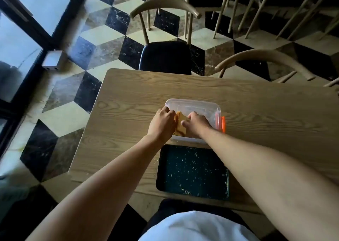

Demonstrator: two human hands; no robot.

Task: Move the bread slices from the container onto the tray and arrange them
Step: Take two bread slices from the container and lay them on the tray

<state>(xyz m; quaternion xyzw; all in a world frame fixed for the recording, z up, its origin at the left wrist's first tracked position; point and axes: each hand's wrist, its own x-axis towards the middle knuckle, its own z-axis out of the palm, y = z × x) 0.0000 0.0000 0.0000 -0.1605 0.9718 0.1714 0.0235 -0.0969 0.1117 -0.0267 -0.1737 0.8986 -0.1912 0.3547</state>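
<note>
Mid-frame, both hands, left hand [161, 124] and right hand [197, 124], reach into the clear container [211, 106], fingers seemingly gripping bread slices [180, 122] to lift onto the empty tray [192, 172] below

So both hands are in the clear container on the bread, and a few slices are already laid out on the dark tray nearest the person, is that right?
Not quite. The head view shows the left hand and right hand at the bread in the clear container, but the dark tray holds only crumbs, no slices yet.
</note>
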